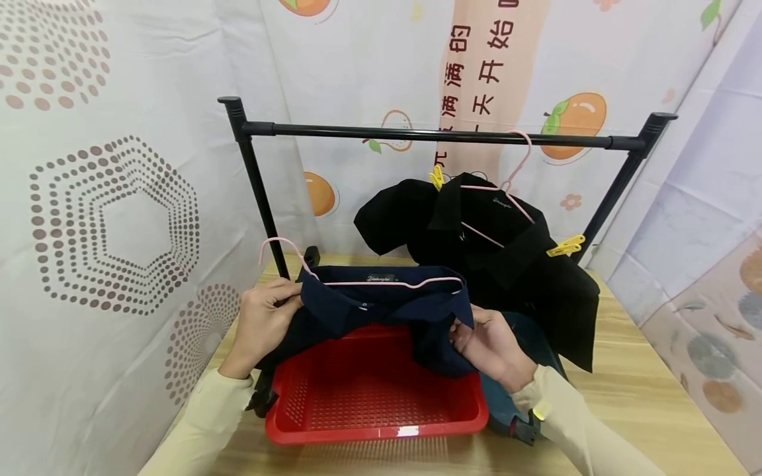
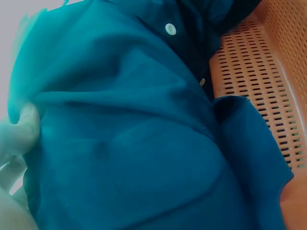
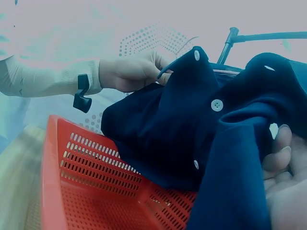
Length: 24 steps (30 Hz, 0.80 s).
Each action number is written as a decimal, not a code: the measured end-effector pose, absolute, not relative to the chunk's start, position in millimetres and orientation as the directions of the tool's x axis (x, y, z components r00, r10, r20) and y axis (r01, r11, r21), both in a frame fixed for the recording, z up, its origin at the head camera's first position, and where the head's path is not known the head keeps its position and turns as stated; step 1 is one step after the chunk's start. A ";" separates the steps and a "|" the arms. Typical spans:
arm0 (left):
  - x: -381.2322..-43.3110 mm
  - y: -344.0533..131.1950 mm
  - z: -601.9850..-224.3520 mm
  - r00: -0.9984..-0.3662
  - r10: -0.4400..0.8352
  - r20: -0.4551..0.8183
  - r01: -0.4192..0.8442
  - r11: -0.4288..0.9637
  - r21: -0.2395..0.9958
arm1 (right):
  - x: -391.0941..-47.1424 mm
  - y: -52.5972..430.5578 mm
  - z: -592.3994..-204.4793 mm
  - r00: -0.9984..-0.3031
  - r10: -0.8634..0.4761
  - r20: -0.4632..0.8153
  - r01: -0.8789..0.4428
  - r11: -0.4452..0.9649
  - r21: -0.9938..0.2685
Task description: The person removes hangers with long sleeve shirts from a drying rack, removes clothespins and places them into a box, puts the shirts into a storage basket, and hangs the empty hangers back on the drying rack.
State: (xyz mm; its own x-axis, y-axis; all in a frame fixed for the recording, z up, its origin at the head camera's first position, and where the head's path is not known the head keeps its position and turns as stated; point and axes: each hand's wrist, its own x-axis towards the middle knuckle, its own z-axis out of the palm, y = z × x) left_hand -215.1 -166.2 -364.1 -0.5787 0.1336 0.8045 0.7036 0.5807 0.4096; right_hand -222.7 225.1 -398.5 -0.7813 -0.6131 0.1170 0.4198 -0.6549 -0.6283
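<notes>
A navy collared shirt (image 1: 333, 307) with white buttons is held up over the red basket (image 1: 381, 433). Inside its collar lies a pink hanger (image 1: 381, 284), its hook standing out at the left. The left hand (image 1: 264, 320) pinches the shirt at the left collar and shoulder, close to the hook. At the opposite side, the right hand (image 1: 494, 344) grips the shirt front below the right collar point. In the left wrist view, the thumb (image 2: 29, 122) presses on the cloth. The right wrist view shows curled fingers (image 3: 278, 155) beside the button placket.
Behind stands a black rack with a crossbar (image 1: 369, 133). From it hangs a black shirt (image 1: 565, 317) on another pink hanger (image 1: 524, 155), with yellow clips (image 1: 565, 246) at its shoulders. A dark blue-green item (image 1: 500, 396), partly hidden, lies right of the basket on the wooden table (image 1: 643, 396).
</notes>
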 end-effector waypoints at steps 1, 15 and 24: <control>-215.0 -166.4 -364.4 -0.579 0.132 0.805 0.702 0.584 0.409 | -222.8 225.3 -397.8 -0.778 -0.621 0.097 0.428 -0.636 -0.642; -215.6 -166.3 -362.1 -0.575 0.121 0.809 0.710 0.566 0.420 | -222.6 218.9 -400.3 -0.812 -0.548 -0.202 0.378 -0.230 -0.897; -216.8 -168.9 -363.2 -0.600 0.149 0.786 0.693 0.588 0.418 | -227.0 230.2 -383.1 -0.950 -0.299 0.086 -0.142 0.174 -0.974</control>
